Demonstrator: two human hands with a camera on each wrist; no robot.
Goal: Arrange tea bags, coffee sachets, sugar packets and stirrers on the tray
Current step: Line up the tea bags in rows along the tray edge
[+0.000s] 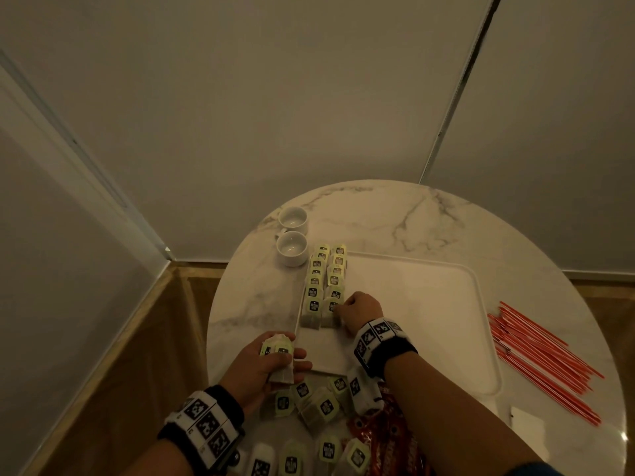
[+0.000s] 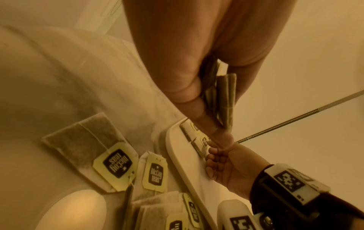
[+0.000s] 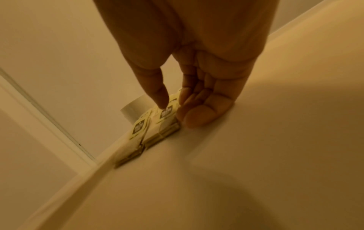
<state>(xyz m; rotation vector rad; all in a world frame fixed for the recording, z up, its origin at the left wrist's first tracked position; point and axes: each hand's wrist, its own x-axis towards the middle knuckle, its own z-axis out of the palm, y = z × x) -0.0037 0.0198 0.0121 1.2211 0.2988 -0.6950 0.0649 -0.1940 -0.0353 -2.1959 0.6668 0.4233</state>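
Note:
A white tray [image 1: 412, 304] lies on the round marble table. Two rows of overlapping tea bags [image 1: 323, 280] with yellow-green tags run along its left side. My right hand [image 1: 343, 309] is at the near end of the right row. Its thumb lies on the tag of the nearest tea bag [image 3: 167, 123], and its curled fingers [image 3: 199, 115] lie against that bag's right edge. My left hand [image 1: 285, 359] hovers at the tray's near left corner and grips a small stack of tea bags [image 2: 226, 99]. Loose tea bags [image 1: 316, 400] lie in front of the tray.
Two white cups [image 1: 292, 235] stand left of the tray's far corner. Red sachets [image 1: 388, 434] lie under my right forearm. A bundle of red stirrers [image 1: 543, 359] lies right of the tray. Walls close in behind the table.

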